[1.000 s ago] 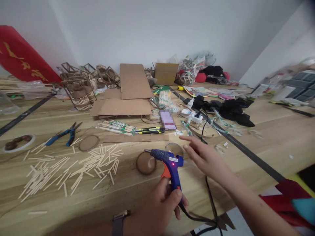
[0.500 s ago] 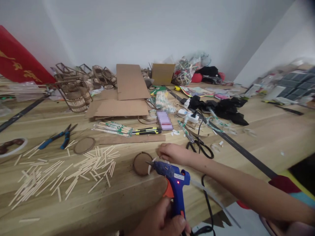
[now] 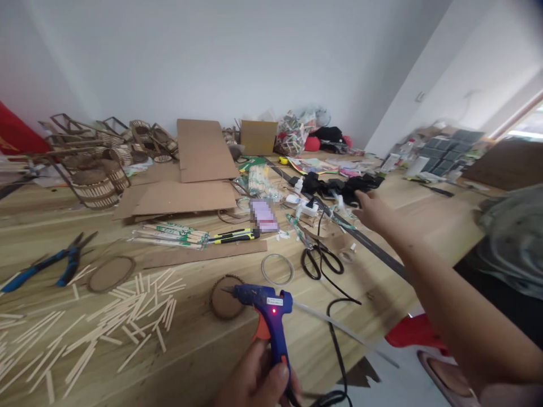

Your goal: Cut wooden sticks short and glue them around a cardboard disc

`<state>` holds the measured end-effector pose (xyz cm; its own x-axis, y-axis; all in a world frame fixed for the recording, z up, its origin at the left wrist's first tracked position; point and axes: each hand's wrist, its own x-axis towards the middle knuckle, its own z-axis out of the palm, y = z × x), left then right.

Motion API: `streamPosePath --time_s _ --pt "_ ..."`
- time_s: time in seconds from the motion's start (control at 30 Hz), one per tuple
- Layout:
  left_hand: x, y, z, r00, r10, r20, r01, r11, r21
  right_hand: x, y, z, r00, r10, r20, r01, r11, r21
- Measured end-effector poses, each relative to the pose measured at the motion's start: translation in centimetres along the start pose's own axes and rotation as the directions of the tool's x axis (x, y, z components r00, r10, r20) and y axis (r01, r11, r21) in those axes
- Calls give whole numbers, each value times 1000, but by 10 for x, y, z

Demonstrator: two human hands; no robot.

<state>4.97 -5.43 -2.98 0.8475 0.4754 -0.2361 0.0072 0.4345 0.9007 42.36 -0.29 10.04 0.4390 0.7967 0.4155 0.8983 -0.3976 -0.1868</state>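
Left hand (image 3: 265, 376) grips glue gun (image 3: 278, 330), nozzle (image 3: 229, 289) over the dark-rimmed cardboard disc (image 3: 224, 306) on the bench (image 3: 190, 362); right hand (image 3: 376, 210), fingers parted and apparently empty, extends near black cloth (image 3: 339, 185). Disc seems already edged; loose sticks (image 3: 131, 305) lie unattached.

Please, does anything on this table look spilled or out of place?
Possibly the loose pale sticks: they lie scattered at many angles, left of the glue gun, unlike the packaged sticks behind them.
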Motion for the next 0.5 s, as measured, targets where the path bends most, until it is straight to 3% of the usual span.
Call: streamPosePath --time_s 0.1,0.17,0.2,0.23,0.27,0.3,0.33,0.37,0.43,0.5 --pt "2 5 0 999 37 -35 -37 999 -6 -21 -10 -5 990 112 -88 -115 993 -22" --pt "4 9 -1 994 63 -87 -65 998 -18 -51 -35 -8 995 88 -47 -88 996 -2" --pt "6 11 -1 991 75 -114 -79 997 -23 -68 -51 -8 998 39 58 -41 998 45" --pt "7 12 0 986 89 -142 -93 995 -28 -86 -68 -8 954 -50 297 -14 978 209" --pt "9 13 2 981 104 -164 -109 994 -24 -104 -85 -5 868 -172 467 -41 911 411" --pt "11 14 5 979 117 -168 -122 992 -18 -121 -101 -2 779 -306 548 -112 791 601" --pt "14 15 8 972 134 -195 -139 990 -15 -137 -115 3 727 -384 569 -238 637 734" --pt "16 16 11 968 145 -204 -149 989 0 -150 -127 9 639 -466 613 -401 478 781" --pt "19 19 19 964 190 -187 -187 982 38 -170 -143 20 569 -428 702 -694 208 689" --pt "20 25 25 972 188 -140 -178 981 84 -179 -149 30 480 -386 788 -837 68 543"
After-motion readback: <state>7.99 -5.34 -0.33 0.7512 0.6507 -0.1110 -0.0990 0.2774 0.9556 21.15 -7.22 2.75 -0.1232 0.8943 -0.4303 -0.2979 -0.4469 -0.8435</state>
